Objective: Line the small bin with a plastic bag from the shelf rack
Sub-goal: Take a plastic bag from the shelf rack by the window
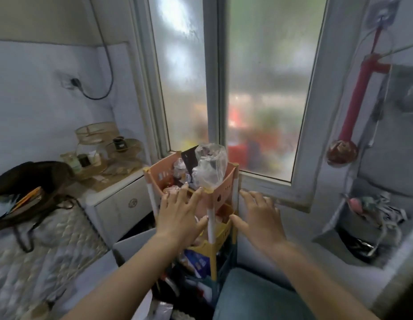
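Observation:
A tiered shelf rack (221, 195) stands in the corner under the window, with a pink top basket, a yellow middle basket and darker lower tiers. A clear plastic bag (210, 166) stands crumpled in the top basket among other items. My left hand (180, 212) is spread open at the basket's near left rim, fingertips just below the bag. To the right of the rack, near the wall, my right hand (258, 215) is open and empty. No small bin is visible.
A white bedside cabinet (117, 199) with jars stands left of the rack. A dark bag (27, 188) lies on the quilted bed at the left. Frosted windows rise behind the rack. A red long-handled tool (357, 100) hangs at right. A blue-green cushion (254, 296) sits below.

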A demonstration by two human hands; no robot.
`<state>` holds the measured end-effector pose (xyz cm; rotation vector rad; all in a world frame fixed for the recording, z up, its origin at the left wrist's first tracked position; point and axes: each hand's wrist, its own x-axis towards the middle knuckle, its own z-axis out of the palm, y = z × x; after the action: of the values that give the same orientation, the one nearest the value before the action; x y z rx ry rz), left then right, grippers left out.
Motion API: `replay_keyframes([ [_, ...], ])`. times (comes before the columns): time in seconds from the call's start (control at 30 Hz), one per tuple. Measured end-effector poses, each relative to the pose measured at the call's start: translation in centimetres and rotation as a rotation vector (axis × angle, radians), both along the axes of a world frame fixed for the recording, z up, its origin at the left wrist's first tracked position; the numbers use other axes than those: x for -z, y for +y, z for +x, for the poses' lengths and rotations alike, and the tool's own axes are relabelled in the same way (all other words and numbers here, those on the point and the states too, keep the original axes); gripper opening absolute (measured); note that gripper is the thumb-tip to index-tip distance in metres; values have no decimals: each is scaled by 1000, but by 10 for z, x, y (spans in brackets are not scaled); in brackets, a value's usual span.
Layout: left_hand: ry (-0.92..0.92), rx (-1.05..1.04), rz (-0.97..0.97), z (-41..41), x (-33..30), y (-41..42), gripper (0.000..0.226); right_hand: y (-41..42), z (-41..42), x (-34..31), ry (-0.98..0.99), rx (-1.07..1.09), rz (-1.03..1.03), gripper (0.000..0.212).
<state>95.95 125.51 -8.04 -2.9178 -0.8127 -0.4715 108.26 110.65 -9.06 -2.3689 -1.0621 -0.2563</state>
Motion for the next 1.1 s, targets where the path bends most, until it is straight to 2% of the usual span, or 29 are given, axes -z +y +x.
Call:
replay_keyframes([
  [0.17, 12, 42, -77, 70, 16, 60, 77, 65, 62, 5, 6, 54, 22, 59],
  [0.33, -40, -7, -202, 129, 25, 130, 94, 139, 132, 6, 37, 10, 63, 65],
  [0.37, -64, -34, -286, 142, 24, 145, 98, 154, 147, 6, 49, 2, 63, 66],
  [0.43, -179, -92, -609, 166, 24, 168, 108, 182, 174, 7, 102, -5, 55, 69],
  [0.5, -293, -121, -884, 186, 29, 184, 117, 205, 196, 7, 227, -12, 57, 81],
  [0.6, -310, -125, -954, 205, 40, 202, 122, 229, 217, 10, 383, -60, 83, 95],
  [0.67, -358, -95, -977, 212, 45, 211, 113, 236, 224, 16, 394, -141, 101, 91],
  [0.8, -431, 32, -925, 217, 50, 220, 73, 240, 225, 24, 366, -285, 178, 66],
  [0.97, -573, 154, -805, 205, 41, 227, 42, 241, 206, 18, 319, -267, 322, 38],
  [1.1, -658, 267, -842, 182, 23, 232, 31, 236, 176, 0, 220, -201, 368, 25],
])
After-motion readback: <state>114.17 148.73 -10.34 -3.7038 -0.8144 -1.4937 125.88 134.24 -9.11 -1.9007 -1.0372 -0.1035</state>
